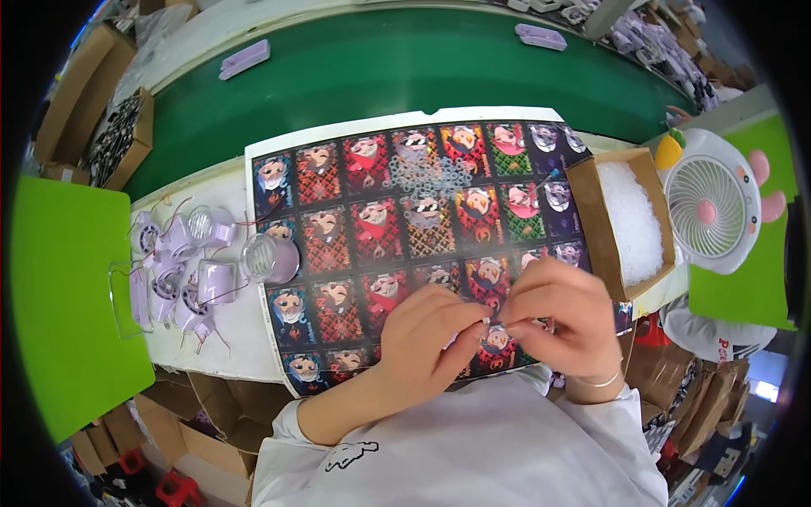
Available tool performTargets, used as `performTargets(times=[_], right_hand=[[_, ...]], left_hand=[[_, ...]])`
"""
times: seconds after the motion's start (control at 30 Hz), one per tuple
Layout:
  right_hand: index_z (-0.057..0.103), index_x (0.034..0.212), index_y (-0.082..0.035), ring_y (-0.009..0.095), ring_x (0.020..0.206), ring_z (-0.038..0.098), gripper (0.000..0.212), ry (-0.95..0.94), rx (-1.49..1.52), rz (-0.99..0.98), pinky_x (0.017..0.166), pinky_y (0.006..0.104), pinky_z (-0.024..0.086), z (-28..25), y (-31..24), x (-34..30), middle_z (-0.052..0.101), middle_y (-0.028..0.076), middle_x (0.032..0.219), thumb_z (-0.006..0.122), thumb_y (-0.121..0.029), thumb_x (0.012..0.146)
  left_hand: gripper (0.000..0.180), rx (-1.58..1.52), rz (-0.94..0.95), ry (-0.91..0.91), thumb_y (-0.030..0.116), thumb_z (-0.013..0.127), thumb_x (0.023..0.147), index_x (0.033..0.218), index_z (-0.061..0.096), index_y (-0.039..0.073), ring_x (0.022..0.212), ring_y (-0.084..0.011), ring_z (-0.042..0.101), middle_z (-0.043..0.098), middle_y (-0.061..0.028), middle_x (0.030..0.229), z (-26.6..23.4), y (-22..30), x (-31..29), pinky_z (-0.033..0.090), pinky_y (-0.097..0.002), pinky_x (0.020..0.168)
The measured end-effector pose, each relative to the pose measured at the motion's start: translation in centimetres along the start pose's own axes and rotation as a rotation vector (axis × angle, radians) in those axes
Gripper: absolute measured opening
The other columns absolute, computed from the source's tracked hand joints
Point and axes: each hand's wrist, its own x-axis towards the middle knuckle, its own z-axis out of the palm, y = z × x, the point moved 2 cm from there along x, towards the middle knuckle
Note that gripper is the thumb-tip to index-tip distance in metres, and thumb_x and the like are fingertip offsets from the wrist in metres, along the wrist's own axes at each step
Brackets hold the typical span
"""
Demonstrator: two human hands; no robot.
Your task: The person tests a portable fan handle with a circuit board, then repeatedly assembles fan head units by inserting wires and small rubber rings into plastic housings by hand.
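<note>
My left hand point(431, 338) is closed, thumb and fingers pinching a small pale part point(486, 321) whose kind I cannot make out. Close beside it my right hand point(562, 319) is pinched shut with fingertips almost at the same part. Whatever lies between the right fingertips is too small to tell. Both hands are above the near edge of a printed sheet point(325, 215) with rows of cartoon cards. Farther back on this sheet lies a loose heap of small clear rings point(429, 173).
Purple round housings point(215, 281) with thin wires crowd the left side. A cardboard box point(581, 198) of small translucent pieces stands right, beside a white fan point(710, 203). Behind runs a green conveyor belt point(380, 68) carrying a purple shell point(245, 59) and another purple shell point(541, 37).
</note>
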Motion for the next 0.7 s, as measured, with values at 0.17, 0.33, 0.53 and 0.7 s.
performTargets(times=[0.17, 0.33, 0.53, 0.7], right_hand=[[0.068, 0.09, -0.001, 0.021, 0.073, 0.062, 0.022, 0.123, -0.092, 0.037, 0.06, 0.0299, 0.05, 1.0, -0.1, -1.4, 0.061, 0.009, 0.086, 0.071, 0.008, 0.07], [0.065, 0.088, -0.001, 0.018, 0.066, 0.061, 0.021, 0.096, -0.081, 0.165, 0.055, 0.0283, 0.049, 0.7, -0.8, -2.1, 0.061, 0.008, 0.082, 0.07, 0.008, 0.07], [0.062, 0.091, -0.001, 0.017, 0.06, 0.059, 0.023, 0.114, -0.115, 0.149, 0.052, 0.0277, 0.048, 0.6, -0.9, -3.0, 0.06, 0.009, 0.08, 0.069, 0.009, 0.071], [0.062, 0.094, 0.0, 0.022, 0.063, 0.061, 0.025, 0.148, -0.204, 0.15, 0.055, 0.0313, 0.049, 0.6, -1.3, -3.5, 0.061, 0.011, 0.081, 0.068, 0.008, 0.071]], left_hand=[[0.022, 0.049, 0.112, -0.019, -0.001, 0.072, 0.073, 0.094, 0.064, -0.001, 0.073, -0.0294, 0.06, 0.063, -0.0119, 0.086, 0.9, -0.1, 0.2, 0.048, -0.0378, 0.061], [0.026, 0.212, 0.298, -0.057, 0.003, 0.07, 0.068, 0.092, 0.063, -0.003, 0.073, -0.0268, 0.06, 0.062, -0.0116, 0.085, 1.3, -0.3, -0.2, 0.049, -0.0358, 0.059], [0.029, 0.293, 0.399, -0.11, 0.007, 0.066, 0.064, 0.091, 0.062, -0.003, 0.072, -0.0244, 0.059, 0.061, -0.0108, 0.083, 1.5, 0.2, 0.3, 0.051, -0.0319, 0.058], [0.026, 0.331, 0.411, -0.156, 0.006, 0.066, 0.067, 0.091, 0.062, -0.003, 0.072, -0.0239, 0.059, 0.06, -0.0104, 0.081, 1.9, 0.7, 0.7, 0.051, -0.0303, 0.059]])
